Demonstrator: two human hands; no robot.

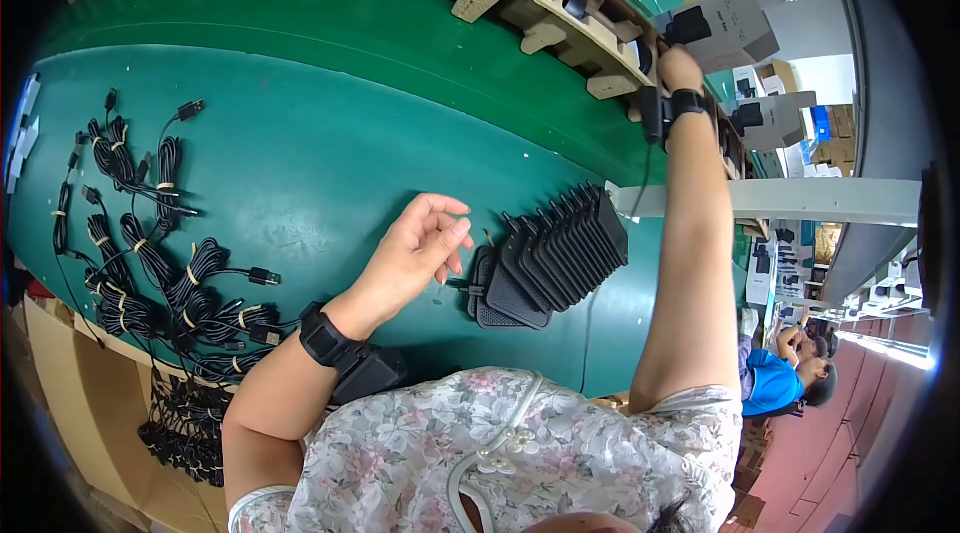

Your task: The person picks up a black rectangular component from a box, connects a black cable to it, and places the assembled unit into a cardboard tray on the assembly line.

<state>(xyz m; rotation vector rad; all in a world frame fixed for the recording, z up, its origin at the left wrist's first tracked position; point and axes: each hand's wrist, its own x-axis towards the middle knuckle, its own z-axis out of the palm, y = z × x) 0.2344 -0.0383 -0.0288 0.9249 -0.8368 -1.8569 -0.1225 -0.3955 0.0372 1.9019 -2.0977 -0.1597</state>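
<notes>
My left hand (415,245) hovers over the green work table (290,173), fingers loosely curled and slightly apart, with nothing visible in them. Just right of it, a leaning row of flat black plastic pieces (565,248) fans out, with a few more lying overlapped at its near end. My right arm stretches far to the right; my right hand (681,71) is at the edge of the moulded pulp trays, beside a printed box. Its fingers are mostly hidden, so what they touch cannot be made out. Each wrist wears a black strapped device.
Bundled black USB cables (190,283) cover the table's left side, and more hang over an open carton (110,413). Pulp trays (570,23) line the far edge. A white metal post (800,200) and printed boxes (725,28) stand right. A person in blue (775,383) sits beyond.
</notes>
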